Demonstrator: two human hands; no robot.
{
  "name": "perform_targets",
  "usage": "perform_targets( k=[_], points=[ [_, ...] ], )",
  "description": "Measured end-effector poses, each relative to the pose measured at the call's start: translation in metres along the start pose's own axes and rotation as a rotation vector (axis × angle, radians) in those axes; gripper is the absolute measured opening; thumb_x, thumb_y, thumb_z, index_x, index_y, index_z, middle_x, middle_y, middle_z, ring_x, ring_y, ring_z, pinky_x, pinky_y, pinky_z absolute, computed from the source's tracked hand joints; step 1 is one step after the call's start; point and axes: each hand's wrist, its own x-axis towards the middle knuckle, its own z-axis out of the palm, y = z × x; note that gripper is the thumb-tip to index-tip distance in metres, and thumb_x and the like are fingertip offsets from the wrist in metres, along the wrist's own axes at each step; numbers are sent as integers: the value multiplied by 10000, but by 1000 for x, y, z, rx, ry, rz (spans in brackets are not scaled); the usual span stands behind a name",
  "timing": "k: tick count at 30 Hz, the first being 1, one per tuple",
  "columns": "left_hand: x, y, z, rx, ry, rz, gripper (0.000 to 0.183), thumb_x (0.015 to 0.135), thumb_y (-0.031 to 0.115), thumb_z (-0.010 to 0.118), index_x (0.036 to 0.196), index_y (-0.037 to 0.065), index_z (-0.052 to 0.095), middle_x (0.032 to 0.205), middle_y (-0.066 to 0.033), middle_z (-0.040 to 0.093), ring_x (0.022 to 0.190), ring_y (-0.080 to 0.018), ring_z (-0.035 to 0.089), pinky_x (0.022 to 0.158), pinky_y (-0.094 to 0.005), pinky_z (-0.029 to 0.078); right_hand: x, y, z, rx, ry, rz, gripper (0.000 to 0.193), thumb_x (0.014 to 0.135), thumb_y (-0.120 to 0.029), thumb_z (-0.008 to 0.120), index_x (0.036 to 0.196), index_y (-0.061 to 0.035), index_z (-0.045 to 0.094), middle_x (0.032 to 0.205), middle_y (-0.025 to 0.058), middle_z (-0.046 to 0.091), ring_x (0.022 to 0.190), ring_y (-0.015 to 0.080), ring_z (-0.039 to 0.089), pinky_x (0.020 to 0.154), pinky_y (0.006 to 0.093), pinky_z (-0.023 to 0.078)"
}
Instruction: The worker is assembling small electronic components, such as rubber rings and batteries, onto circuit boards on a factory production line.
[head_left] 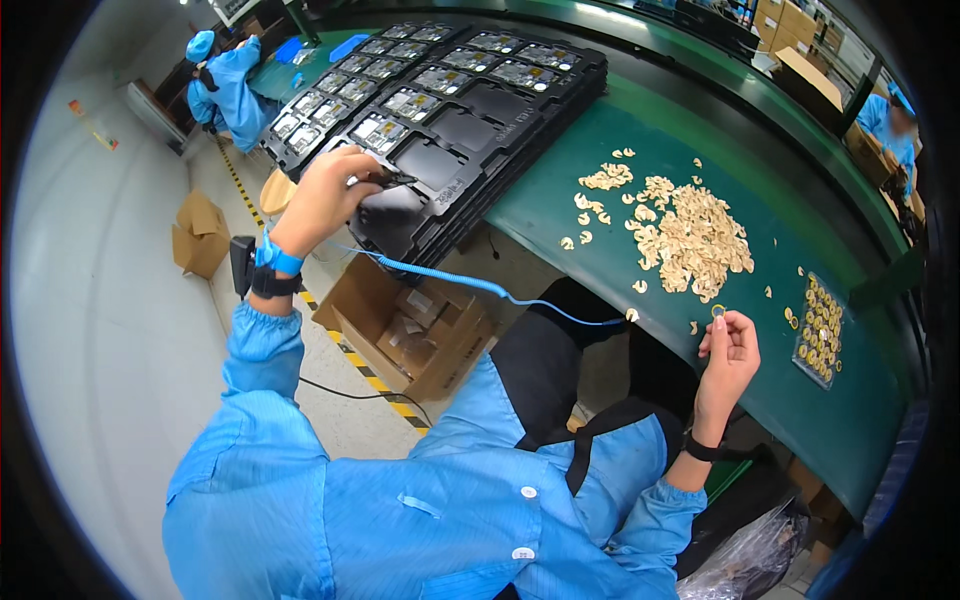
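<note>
My left hand [335, 195] is closed around slim dark tweezers [398, 181], whose tips reach over an unfilled pocket of the near black tray [465, 180]. Other pockets in that tray hold small circuit boards [380, 131]. A wrist strap [280, 262] with a coiled blue cord [440, 274] circles my left wrist. Over the bench's near edge, my right hand [730, 350] pinches a small yellowish ring [718, 311] between thumb and fingertips. Close by it lies a heap of small cream-coloured curved pieces [695, 235], with strays scattered around.
A clear sheet of round yellow parts [820, 335] lies right on the green bench [560, 200]. Below the tray stack stands an open cardboard box [365, 310]; another box [200, 235] is on the floor. Co-workers in blue sit far left [235, 90] and far right [890, 130].
</note>
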Motion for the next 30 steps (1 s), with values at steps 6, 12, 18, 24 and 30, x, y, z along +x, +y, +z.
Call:
perform_targets(
  k=[6, 12, 18, 24, 30],
  points=[
    [-7, 101, 15, -984, 211, -122, 135, 920, -29, 741, 1034, -51, 671, 970, -78, 750, 877, -106, 701, 763, -240, 559, -8, -10, 1, 87, -36, -59, 162, 1020, -60, 635, 1172, -16, 597, 942, 65, 676, 741, 76, 603, 639, 212, 476],
    [-20, 215, 84, -1624, -84, -186, 353, 900, -101, 700, 1203, -42, 527, 1186, -178, 704, 1076, -201, 711, 958, -338, 582, -48, -68, 55, 466, -324, -40, 678, 910, 46, 731, 1462, -46, 349, 1193, 150, 670, 1054, 185, 682, 870, 292, 562],
    [-28, 258, 122, -1721, -323, -262, 307, 939, -85, 686, 1200, -43, 529, 1162, -176, 696, 1053, -169, 701, 929, -306, 593, -66, -63, 37, 408, -245, 62, 676, 893, 116, 723, 1438, -18, 346, 1015, 121, 712, 1000, 149, 697, 915, 288, 556],
    [-18, 262, 125, -1409, -477, -84, 260, 1002, 36, 643, 1240, -65, 672, 1100, -110, 751, 972, -121, 692, 841, -262, 562, -72, -68, -4, 272, -389, 215, 651, 893, 125, 709, 1430, -13, 368, 1008, 120, 711, 977, 137, 690, 869, 281, 546],
    [-27, 255, 132, -1445, -649, -128, 325, 988, -24, 630, 1308, -79, 639, 1027, -105, 760, 935, -89, 678, 805, -218, 527, -67, -72, -22, 79, -436, 233, 673, 842, 98, 756, 1413, -34, 425, 917, 82, 713, 904, 106, 672, 798, 234, 504]
  ],
)
